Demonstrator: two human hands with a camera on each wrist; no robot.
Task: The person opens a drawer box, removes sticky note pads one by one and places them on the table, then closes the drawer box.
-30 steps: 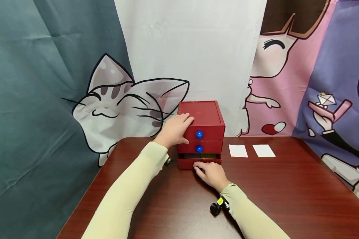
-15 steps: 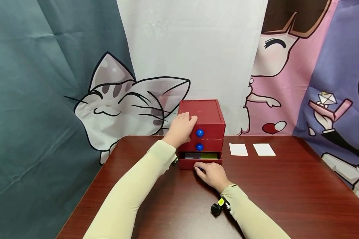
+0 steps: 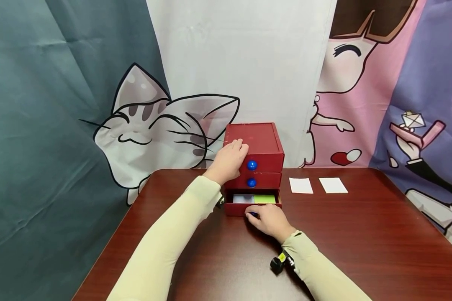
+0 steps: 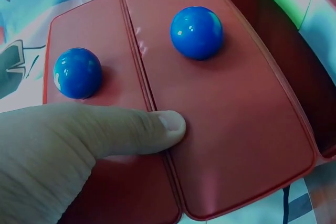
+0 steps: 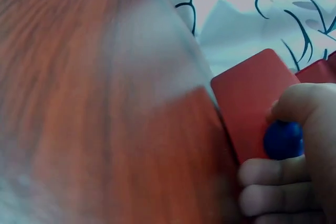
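A small red drawer chest [image 3: 254, 140] with blue knobs stands toward the back of the table. Its bottom drawer [image 3: 237, 209] is pulled partway out, showing a pale grey-blue block [image 3: 243, 199] and a lime-green block [image 3: 265, 199] side by side. My right hand [image 3: 270, 220] grips that drawer's blue knob [image 5: 282, 141], thumb and fingers around it. My left hand [image 3: 227, 161] rests on the chest's upper left front, fingertips on the top. Its straight thumb [image 4: 142, 129] presses across the seam between the upper two drawer fronts, below their knobs [image 4: 197, 32].
Two white paper squares [image 3: 301, 185] lie to the right of the chest. A printed cartoon cloth [image 3: 248, 54] hangs behind the table [image 3: 211, 259]. A small black camera [image 3: 277, 265] hangs at my right wrist, low over the wood.
The bottom drawer has slid farther out toward me with my right hand on its knob, baring more of both blocks. My left hand shifted slightly right on the chest, then stayed.
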